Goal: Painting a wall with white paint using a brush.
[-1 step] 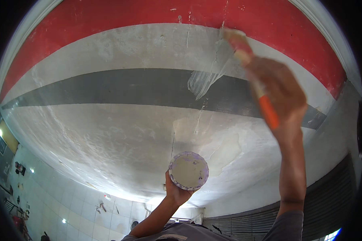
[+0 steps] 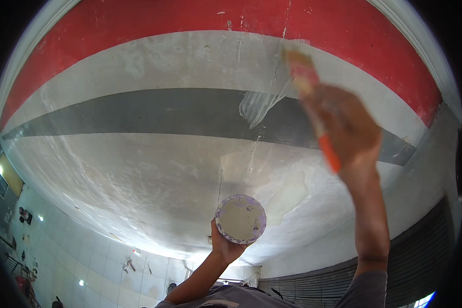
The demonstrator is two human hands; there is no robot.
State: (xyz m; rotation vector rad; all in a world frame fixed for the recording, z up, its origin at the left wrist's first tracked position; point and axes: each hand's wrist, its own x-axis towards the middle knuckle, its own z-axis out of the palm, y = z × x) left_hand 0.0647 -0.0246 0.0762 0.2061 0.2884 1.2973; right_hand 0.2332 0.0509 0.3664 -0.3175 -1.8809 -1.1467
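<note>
At one wall (image 2: 138, 172), two hands (image 2: 350, 122) (image 2: 227, 246), one brush (image 2: 303, 69), one tub (image 2: 264, 219)

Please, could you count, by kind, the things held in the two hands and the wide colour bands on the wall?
Brush in the right hand: 1
Round container in the left hand: 1
Red band: 1
Dark grey band: 1
Pale bands: 2
Total: 6

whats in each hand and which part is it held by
The right hand holds a brush by its handle. The left hand holds a round tub from its near side; the rest of that grip is hidden.
</note>
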